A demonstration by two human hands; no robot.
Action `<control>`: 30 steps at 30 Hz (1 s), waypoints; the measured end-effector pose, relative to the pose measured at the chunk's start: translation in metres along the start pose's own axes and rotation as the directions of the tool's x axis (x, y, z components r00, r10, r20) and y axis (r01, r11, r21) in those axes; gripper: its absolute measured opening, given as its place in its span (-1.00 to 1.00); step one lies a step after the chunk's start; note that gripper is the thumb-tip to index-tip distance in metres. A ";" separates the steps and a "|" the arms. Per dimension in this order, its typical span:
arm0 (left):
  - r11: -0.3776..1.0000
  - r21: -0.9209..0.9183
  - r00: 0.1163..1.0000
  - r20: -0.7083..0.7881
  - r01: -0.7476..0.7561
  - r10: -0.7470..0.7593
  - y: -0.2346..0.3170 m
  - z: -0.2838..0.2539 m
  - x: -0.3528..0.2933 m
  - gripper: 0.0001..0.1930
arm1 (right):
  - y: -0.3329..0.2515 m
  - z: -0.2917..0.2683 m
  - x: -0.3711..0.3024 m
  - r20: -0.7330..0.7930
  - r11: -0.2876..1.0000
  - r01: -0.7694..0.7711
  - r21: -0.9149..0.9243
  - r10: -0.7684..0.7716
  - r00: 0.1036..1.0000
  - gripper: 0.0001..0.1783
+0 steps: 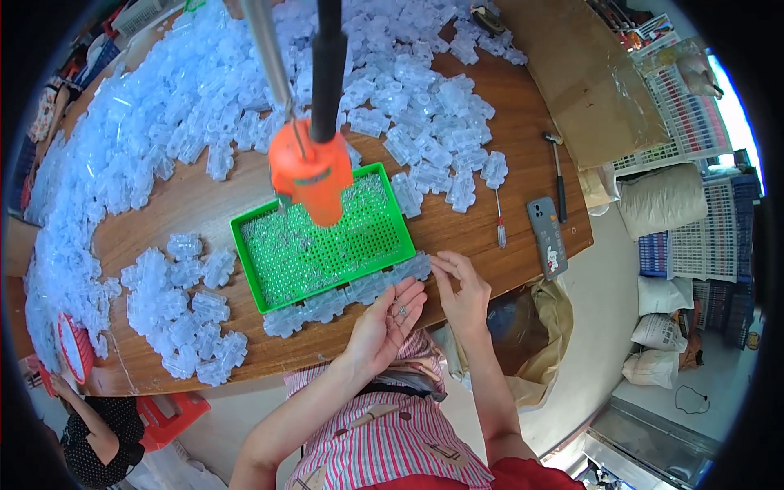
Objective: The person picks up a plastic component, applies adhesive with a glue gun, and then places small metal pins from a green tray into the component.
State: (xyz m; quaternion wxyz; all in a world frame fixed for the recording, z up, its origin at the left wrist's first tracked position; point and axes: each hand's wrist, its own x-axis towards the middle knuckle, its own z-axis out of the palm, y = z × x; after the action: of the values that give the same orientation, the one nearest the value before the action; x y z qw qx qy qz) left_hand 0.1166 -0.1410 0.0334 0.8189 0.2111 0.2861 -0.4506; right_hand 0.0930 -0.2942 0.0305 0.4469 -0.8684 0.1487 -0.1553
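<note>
The left hand (380,328) lies palm up, fingers loosely spread, with several small metal bits (401,312), too small to count, on it. The right hand (469,299) has bent fingers and thumb tips close together at the right end of a row of knobbly clear plastic blocks (366,287); whether it grips one, I cannot tell. The row lies along the near side of one perforated green tray (339,282), on smooth brown wood (523,175). One orange tool (314,167) hangs above; rightward lie one small screwdriver (501,234), one hammer (561,196) and one grey phone (545,237).
</note>
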 end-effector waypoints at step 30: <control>0.996 0.067 0.974 0.223 -0.057 0.041 0.015 0.015 -0.014 -0.46 | -0.061 -0.021 -0.022 0.177 0.899 0.369 -0.235 -0.333 0.926 -0.77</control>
State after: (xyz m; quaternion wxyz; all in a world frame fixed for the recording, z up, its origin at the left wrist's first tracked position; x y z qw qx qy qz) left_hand 0.1277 -0.1338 0.0546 0.8483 0.1960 0.1712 -0.4611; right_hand 0.0715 -0.2672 0.0890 0.3008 -0.9409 -0.0211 -0.1542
